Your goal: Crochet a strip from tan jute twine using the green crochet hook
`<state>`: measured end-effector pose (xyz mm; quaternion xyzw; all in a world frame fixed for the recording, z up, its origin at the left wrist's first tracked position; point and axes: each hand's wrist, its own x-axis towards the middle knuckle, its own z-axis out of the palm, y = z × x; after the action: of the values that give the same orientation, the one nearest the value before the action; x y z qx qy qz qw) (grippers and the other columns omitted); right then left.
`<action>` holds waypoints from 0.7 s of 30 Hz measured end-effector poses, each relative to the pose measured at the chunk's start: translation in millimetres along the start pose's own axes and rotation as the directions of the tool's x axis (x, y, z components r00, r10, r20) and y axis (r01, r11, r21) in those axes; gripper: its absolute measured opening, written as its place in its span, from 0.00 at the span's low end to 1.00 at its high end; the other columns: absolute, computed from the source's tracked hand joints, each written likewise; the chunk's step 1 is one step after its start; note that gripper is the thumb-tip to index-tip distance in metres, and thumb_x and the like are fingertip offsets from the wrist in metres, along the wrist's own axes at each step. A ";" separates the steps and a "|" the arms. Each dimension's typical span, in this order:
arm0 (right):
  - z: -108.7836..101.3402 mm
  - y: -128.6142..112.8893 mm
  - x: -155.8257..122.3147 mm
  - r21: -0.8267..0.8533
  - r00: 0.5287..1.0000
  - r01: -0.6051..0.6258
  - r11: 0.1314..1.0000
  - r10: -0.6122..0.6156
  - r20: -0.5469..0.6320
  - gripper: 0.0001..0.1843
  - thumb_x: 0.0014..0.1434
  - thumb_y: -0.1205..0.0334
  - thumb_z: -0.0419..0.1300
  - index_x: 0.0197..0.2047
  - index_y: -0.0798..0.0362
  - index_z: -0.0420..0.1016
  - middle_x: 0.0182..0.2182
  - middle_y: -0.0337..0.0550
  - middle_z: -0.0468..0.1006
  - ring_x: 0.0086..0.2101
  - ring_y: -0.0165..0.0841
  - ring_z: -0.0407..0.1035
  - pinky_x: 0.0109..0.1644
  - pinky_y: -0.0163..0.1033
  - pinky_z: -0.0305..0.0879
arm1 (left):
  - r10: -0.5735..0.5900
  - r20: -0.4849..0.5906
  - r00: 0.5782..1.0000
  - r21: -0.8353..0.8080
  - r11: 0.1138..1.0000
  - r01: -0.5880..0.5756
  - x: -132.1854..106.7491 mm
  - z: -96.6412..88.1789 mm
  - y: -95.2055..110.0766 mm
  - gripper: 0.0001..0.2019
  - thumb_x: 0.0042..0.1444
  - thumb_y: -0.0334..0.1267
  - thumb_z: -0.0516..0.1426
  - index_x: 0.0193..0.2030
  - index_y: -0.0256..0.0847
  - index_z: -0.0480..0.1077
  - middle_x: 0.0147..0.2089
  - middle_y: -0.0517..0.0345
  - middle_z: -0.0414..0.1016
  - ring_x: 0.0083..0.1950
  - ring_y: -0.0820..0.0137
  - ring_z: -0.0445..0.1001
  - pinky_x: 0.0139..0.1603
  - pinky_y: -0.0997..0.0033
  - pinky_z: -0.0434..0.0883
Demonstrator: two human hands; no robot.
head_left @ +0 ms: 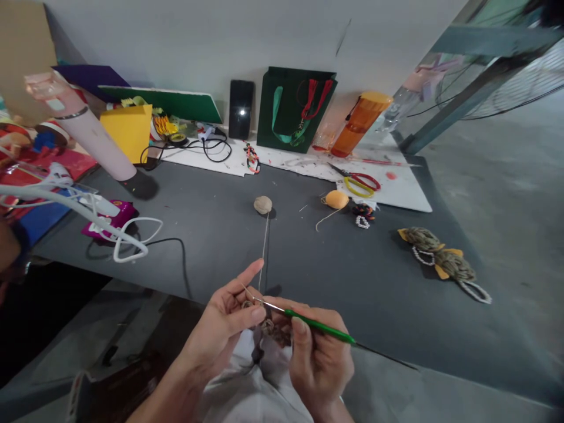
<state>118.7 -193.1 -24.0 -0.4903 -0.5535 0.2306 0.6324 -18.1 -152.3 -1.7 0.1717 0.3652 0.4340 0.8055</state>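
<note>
The small brownish crocheted piece [275, 332] sits between the two hands, off the bench [211, 235] and just in front of its near edge, above the person's lap. It looks soft, very light and floppy, likely to bunch or twist if squeezed, so a light pinch right beside the working loop suits it best.

The left hand [227, 320] has its grip pressed together on the piece, thumb against the middle fingers. Its forefinger stands out straight, and the thin strand [264, 247] appears to pass by it. The strand runs taut across the bench to a small beige ball of yarn [263, 204] lying near the bench's middle. The ball probably rolls at a slight pull, and the strand is thin enough to slip or snag.

The right hand [317, 358] pinches the crochet hook [308, 322] on its green handle, thumb on top and fingers curled beneath. The tool is stiff, slim and smooth, with a bare metal tip pointing left into the piece, touching the left fingertips. The handle is the sure place to take it, since the metal end is fine and slick.

An orange ball of yarn [337, 200] and scissors [359, 182] lie towards the far edge, well apart from the hands.
</note>
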 end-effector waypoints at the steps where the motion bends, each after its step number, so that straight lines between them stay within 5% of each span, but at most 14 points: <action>1: -1.5 -0.7 -1.2 -0.029 1.000 -0.014 0.999 0.014 0.003 0.13 0.70 0.67 0.54 0.48 0.48 0.79 0.35 0.45 0.84 0.28 0.32 0.80 0.29 0.33 0.77 | 0.001 0.006 1.000 0.009 1.000 -0.001 0.2 -0.8 0.7 0.30 0.40 0.33 0.75 0.53 0.51 0.80 0.27 0.65 0.75 0.29 0.80 0.70 0.36 0.80 0.67; 6: -2.5 -7.0 -5.0 0.175 0.965 -0.252 0.952 0.260 -0.021 0.05 0.71 0.61 0.54 0.45 0.46 0.71 0.32 0.41 0.84 0.22 0.30 0.75 0.22 0.32 0.71 | -0.060 0.095 0.994 0.044 0.997 0.056 1.6 -5.0 4.7 0.28 0.40 0.35 0.74 0.52 0.46 0.81 0.28 0.65 0.74 0.30 0.79 0.70 0.37 0.79 0.67; 10: -0.9 -12.5 -1.1 0.435 0.808 -0.553 0.710 0.584 0.073 0.08 0.70 0.51 0.56 0.41 0.46 0.67 0.28 0.38 0.82 0.21 0.31 0.74 0.22 0.35 0.70 | -0.108 0.182 0.977 0.048 0.994 0.101 1.1 -6.0 6.8 0.27 0.39 0.38 0.75 0.50 0.43 0.82 0.27 0.64 0.72 0.29 0.78 0.70 0.36 0.77 0.67; 13: 2.9 -10.3 2.8 0.542 0.733 -0.629 0.558 0.658 0.172 0.12 0.65 0.47 0.62 0.40 0.47 0.69 0.24 0.35 0.79 0.20 0.32 0.73 0.20 0.34 0.68 | -0.116 0.224 0.968 0.077 0.992 0.101 -0.2 -4.3 5.2 0.27 0.39 0.39 0.74 0.50 0.42 0.82 0.27 0.63 0.72 0.28 0.77 0.70 0.35 0.76 0.67; 15: 7.8 -5.8 3.9 0.601 0.752 -0.599 0.529 0.630 0.194 0.13 0.63 0.48 0.65 0.37 0.47 0.72 0.22 0.34 0.78 0.20 0.31 0.73 0.21 0.33 0.69 | -0.095 0.211 0.973 0.097 0.992 0.076 -0.6 -2.7 2.3 0.27 0.40 0.38 0.74 0.51 0.45 0.82 0.26 0.64 0.72 0.28 0.77 0.71 0.35 0.75 0.68; 18: 15.0 2.2 3.1 0.595 0.846 -0.486 0.640 0.515 0.137 0.11 0.60 0.52 0.68 0.34 0.48 0.76 0.27 0.38 0.82 0.29 0.32 0.78 0.32 0.35 0.75 | -0.037 0.094 0.995 0.142 0.990 0.023 -0.4 -1.2 -2.2 0.28 0.41 0.35 0.74 0.53 0.53 0.80 0.28 0.66 0.74 0.29 0.78 0.71 0.36 0.76 0.69; 21: 17.7 8.8 1.7 0.539 0.878 -0.447 0.714 0.467 0.109 0.08 0.63 0.53 0.66 0.36 0.48 0.79 0.33 0.41 0.83 0.34 0.33 0.79 0.40 0.38 0.77 | 0.003 0.022 1.000 0.200 0.980 -0.007 -0.8 -0.8 -3.5 0.31 0.41 0.35 0.74 0.56 0.53 0.79 0.32 0.64 0.77 0.32 0.77 0.71 0.38 0.76 0.70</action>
<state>105.1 -181.6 -32.6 -0.4131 -0.3141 0.5197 0.6786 -17.0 -155.0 -4.0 0.2575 0.3978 0.3951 0.7870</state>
